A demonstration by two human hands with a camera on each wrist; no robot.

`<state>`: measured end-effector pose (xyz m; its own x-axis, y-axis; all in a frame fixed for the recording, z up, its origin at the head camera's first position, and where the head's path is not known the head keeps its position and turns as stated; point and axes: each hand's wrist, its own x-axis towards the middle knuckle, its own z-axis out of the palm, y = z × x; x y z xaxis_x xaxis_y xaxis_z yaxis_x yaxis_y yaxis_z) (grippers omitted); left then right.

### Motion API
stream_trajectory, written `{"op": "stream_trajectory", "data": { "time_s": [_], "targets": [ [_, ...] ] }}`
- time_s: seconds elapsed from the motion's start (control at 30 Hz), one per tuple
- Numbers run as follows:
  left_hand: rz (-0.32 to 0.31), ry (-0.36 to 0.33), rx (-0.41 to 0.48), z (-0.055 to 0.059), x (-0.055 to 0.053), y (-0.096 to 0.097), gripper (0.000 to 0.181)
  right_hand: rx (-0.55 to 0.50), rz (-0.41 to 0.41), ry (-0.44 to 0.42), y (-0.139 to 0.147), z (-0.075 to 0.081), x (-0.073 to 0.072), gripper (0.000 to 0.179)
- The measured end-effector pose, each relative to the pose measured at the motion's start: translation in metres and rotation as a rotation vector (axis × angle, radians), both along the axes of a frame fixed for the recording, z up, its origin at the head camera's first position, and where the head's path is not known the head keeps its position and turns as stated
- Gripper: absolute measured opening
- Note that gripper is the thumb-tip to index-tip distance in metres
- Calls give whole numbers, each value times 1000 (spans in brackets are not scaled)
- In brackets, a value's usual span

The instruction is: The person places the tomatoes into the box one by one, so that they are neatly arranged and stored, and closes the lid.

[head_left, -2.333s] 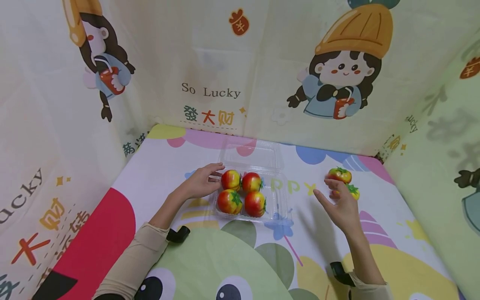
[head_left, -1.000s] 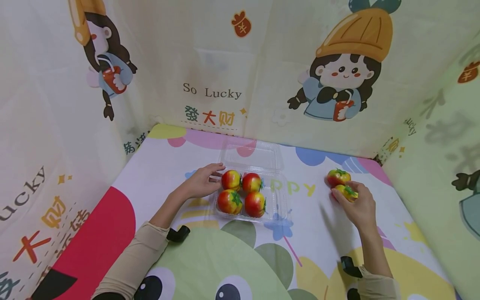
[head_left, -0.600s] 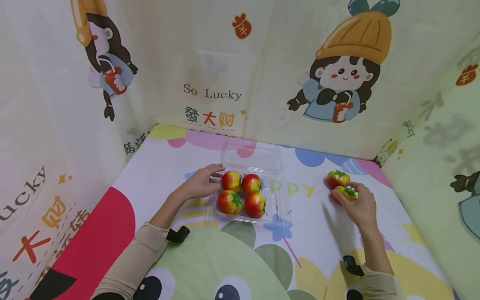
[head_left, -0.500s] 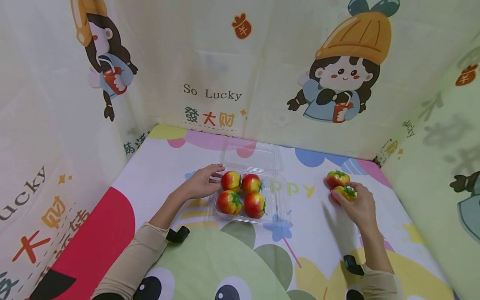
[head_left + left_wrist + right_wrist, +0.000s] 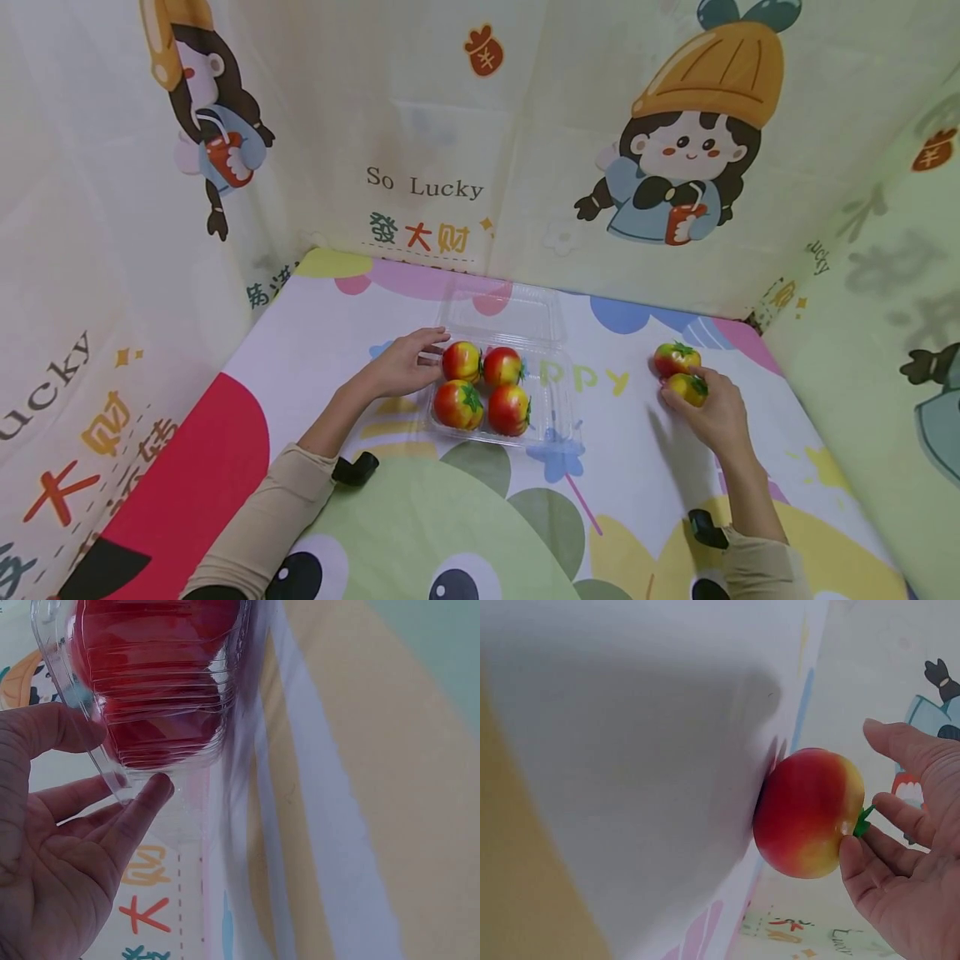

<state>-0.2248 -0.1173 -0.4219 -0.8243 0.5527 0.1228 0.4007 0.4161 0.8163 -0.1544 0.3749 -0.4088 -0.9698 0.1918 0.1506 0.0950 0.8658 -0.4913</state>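
Note:
A clear plastic clamshell box [image 5: 553, 412] lies with its lid folded back, holding several red-and-yellow, tomato-like fruits [image 5: 460, 404] with green leafy tops. Beside its left edge is my left hand [image 5: 405, 365]. The left wrist view shows that thumb at the box's rim [image 5: 112, 776] and extended fingers by its corner. At the right, my right hand [image 5: 722, 412] is at a tomato-like fruit [image 5: 682, 387]. In the right wrist view, fingertips [image 5: 851, 851] touch this fruit near its green top, while the thumb stands apart from it. A second loose fruit [image 5: 675, 358] sits just behind.
A printed cloth [image 5: 450, 517] covers the tabletop. Patterned fabric walls [image 5: 540, 167] stand close at the back and both sides. The open lid [image 5: 536, 308] extends back toward the rear wall.
My right hand has moved right and down onto the nearer loose fruit. Since half a second ago this fruit has turned, its green top now facing further right. The left hand stays put.

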Motion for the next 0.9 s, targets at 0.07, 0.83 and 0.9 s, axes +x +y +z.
{"op": "stream_trajectory", "data": {
  "time_s": [0.07, 0.83, 0.9],
  "targets": [
    [-1, 2, -2, 1, 0, 0, 59, 12, 3, -9, 1, -1, 0, 69],
    [-1, 7, -5, 0, 0, 0, 59, 49, -63, -65, 6, -7, 4, 70],
    [0, 3, -8, 1, 0, 0, 59, 48, -68, -61, 6, -7, 4, 69]
  ]
}}
